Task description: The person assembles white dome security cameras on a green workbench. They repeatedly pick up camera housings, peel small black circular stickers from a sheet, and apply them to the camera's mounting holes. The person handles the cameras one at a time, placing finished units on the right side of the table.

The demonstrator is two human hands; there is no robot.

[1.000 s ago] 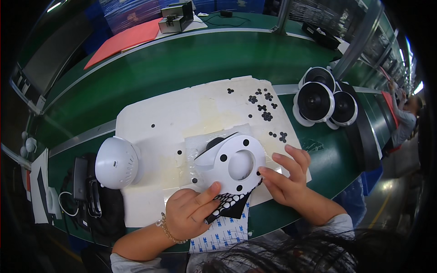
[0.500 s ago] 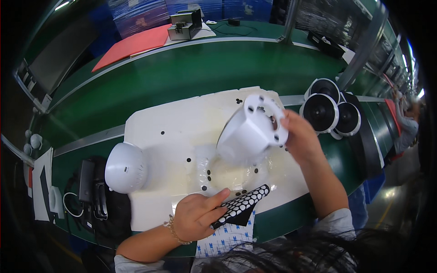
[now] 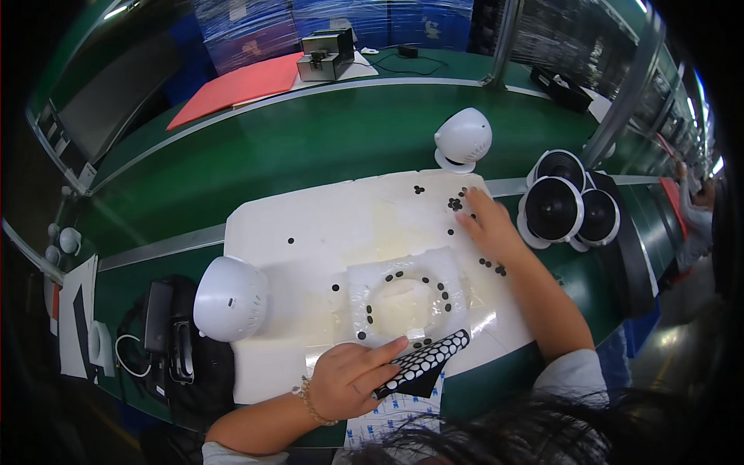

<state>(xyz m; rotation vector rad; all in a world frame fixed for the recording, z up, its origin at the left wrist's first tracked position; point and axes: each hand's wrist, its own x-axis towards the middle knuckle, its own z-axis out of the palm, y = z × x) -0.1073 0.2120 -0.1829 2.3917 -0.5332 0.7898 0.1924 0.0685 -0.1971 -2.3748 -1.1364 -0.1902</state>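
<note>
Head view: a white board point(image 3: 310, 213) lies on a green bench point(image 3: 325, 139), with both bare hands over it
Left hand point(image 3: 349, 380): grasping a partly rolled black sheet with white dots point(image 3: 428, 363) at the board's near edge, index and middle fingers stretched along it
Right hand point(image 3: 493, 226): at the board's far right, thumb and fingers parted, nothing seen between them; whether a fingertip touches the loose black discs point(image 3: 455, 204) just beside it, one cannot tell
Foam pad point(image 3: 360, 277): translucent white, on the board beyond the dotted sheet, with more black discs point(image 3: 443, 287) set around it in a rough ring
White housings: one point(image 3: 231, 301) at the board's left, another point(image 3: 463, 138) just past its far right corner
Black-faced units point(image 3: 553, 209): three clustered to the right of the right hand
Liner sheet point(image 3: 395, 418): white with blue print, below the dotted sheet
</note>
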